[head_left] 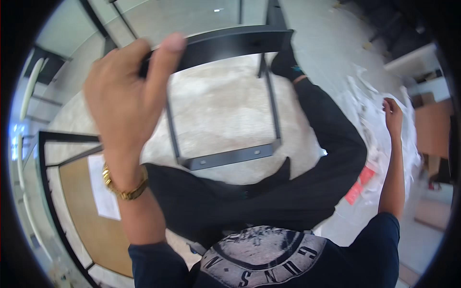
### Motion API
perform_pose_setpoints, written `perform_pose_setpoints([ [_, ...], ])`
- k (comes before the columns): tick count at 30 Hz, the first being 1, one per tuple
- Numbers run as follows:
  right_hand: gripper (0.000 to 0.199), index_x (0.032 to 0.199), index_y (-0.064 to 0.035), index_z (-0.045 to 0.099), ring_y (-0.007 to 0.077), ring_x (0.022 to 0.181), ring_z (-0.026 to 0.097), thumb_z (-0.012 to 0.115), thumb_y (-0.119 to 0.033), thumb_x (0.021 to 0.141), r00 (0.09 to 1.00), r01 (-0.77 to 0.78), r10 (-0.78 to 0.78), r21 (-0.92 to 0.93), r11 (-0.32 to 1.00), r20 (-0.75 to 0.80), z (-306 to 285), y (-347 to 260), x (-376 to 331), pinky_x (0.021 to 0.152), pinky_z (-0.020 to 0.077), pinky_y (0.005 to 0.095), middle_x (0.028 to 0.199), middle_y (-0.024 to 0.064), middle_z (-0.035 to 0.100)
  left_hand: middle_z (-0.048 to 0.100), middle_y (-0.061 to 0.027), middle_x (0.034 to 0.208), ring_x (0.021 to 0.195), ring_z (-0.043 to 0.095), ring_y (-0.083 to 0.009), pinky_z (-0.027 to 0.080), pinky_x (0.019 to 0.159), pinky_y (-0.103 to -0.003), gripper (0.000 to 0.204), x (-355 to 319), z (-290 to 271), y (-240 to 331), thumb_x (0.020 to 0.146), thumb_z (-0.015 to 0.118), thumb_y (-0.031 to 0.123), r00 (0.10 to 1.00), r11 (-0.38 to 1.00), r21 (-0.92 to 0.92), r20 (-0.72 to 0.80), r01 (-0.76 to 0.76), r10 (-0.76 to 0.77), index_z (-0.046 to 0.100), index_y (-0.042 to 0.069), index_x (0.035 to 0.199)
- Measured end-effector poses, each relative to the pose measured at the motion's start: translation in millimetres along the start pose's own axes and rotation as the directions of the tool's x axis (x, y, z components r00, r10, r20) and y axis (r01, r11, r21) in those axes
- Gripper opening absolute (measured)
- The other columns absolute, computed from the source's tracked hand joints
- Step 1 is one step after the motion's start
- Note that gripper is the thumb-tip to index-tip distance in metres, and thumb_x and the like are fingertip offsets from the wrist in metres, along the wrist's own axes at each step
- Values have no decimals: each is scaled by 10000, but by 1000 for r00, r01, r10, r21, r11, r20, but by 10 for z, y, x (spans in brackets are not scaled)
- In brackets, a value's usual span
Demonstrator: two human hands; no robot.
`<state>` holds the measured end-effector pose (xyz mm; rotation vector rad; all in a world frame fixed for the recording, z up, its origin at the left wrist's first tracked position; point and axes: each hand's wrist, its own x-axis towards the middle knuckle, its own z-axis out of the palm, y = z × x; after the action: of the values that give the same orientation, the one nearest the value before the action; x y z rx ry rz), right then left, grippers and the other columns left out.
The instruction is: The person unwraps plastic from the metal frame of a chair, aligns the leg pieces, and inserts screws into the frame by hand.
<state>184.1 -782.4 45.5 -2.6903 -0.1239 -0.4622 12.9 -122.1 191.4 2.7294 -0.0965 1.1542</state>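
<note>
My left hand [127,91] is raised close to the camera and grips the top bar of a black metal frame [225,156]. The frame is a rectangle of thin black bars, and its lower crossbar shows two bolt holes. A gold bracelet sits on my left wrist. My right hand [394,117] hangs out to the right side, away from the frame, with loosely curled fingers and nothing in it. I wear black trousers and a dark printed shirt; one leg reaches forward past the frame.
A light shaggy rug [216,105] lies under the frame. A wooden panel [96,225] in a black frame, with a white sheet on it, lies at the lower left. Crumpled clear plastic wrapping [374,144] and a red paper piece [359,186] lie to the right. Cardboard and shelving stand at the far right.
</note>
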Motion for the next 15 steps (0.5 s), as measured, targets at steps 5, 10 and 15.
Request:
perform_pose_setpoints([
  [5,218,1111,-8,684,299,1009,693,670,-145,943,695,509,-589,296,808,413,1469,-2917,-180,896,538,389,1096,153,708,426,-79,528,520,371,-212,310,527,-352,526,-186,-70,-220,922,714,470,996,999,46,-89,-14,18,606,20,673],
  [10,245,1146,-26,680,348,1118,623,629,-137,933,399,536,-748,527,659,530,2932,-4279,-580,977,488,443,1160,165,676,412,-47,521,513,346,-189,278,499,-333,523,-110,148,-248,903,743,454,962,993,82,-251,-90,108,578,45,622],
  [15,237,1122,-30,684,371,1123,616,635,-108,904,539,430,-764,664,612,355,4275,-4900,-785,954,499,470,1135,187,668,390,-31,524,511,336,-180,269,502,-321,486,11,207,-232,915,747,377,945,990,36,-293,-139,143,556,49,612],
])
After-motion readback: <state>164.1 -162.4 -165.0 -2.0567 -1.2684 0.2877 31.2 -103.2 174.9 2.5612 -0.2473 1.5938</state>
